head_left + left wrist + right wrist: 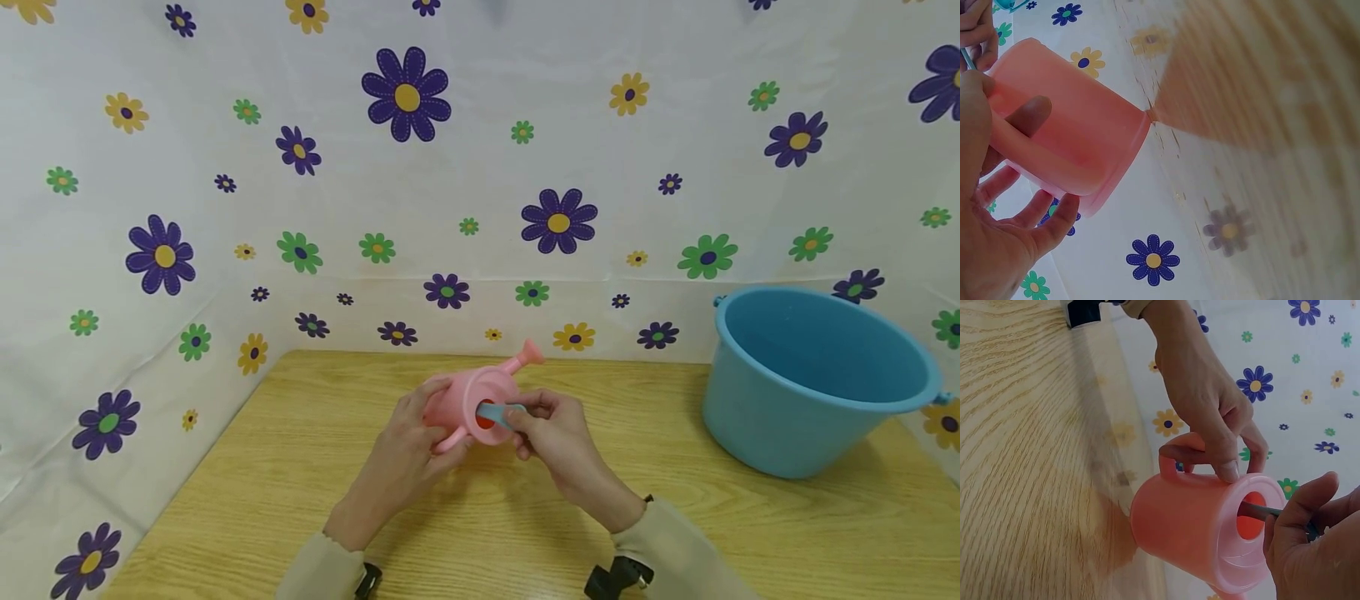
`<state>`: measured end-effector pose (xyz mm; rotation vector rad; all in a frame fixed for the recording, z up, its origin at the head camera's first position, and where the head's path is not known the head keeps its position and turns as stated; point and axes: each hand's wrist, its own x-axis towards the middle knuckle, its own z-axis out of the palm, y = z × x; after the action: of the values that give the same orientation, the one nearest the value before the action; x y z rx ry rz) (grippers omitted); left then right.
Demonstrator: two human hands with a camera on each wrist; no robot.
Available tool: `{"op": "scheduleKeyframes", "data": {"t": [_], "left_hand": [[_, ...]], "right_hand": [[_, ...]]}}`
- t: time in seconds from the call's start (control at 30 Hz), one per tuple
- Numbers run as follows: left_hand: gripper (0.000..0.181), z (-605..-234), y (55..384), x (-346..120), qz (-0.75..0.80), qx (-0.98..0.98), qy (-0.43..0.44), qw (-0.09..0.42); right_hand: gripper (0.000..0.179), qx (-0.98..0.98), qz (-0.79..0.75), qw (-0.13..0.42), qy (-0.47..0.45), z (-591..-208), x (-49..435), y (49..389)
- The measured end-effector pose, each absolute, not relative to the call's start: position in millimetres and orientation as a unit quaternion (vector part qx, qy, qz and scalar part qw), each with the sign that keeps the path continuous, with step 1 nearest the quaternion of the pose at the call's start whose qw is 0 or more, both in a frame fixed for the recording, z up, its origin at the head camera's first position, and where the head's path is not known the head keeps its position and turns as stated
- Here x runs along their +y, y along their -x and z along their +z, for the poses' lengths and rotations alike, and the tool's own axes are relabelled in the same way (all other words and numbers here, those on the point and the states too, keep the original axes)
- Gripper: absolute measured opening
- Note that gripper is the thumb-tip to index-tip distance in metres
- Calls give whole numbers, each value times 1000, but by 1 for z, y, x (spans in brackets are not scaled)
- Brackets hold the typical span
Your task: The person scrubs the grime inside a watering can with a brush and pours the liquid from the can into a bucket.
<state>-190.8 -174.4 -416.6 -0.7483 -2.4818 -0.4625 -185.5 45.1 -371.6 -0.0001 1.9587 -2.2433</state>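
Note:
A pink toy watering can (446,406) leans toward me, with its bottom edge right at the wooden table and its spout pointing away to the right. My left hand (405,442) grips it around the handle (1041,159) and body. Between thumb and fingers, my right hand (558,433) pinches a slim light-blue tool (493,412). One end of that tool goes into the round top opening, where the inside looks orange-red (1250,526). The tool's inner end is hidden in the can, so I cannot tell its kind.
A large blue bucket (780,425) stands on the table (300,467) at the right. Behind and to the left hangs a white cloth (465,175) printed with purple, green and yellow flowers. Dark wrist straps (619,577) show at both sleeves.

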Motion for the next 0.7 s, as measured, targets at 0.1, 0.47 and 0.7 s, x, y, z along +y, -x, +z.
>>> {"op": "scheduleKeyframes", "data": {"t": [0.1, 0.47, 0.7], "left_hand": [[34, -417, 191, -175, -171, -910, 278, 255], [35, -417, 192, -174, -174, -910, 279, 253], [35, -417, 192, -174, -166, -909, 283, 255]], "right_hand": [[17, 657, -749, 83, 3, -373, 43, 188], [17, 665, -740, 98, 27, -376, 40, 190], [19, 676, -730, 98, 27, -375, 43, 187]]}}
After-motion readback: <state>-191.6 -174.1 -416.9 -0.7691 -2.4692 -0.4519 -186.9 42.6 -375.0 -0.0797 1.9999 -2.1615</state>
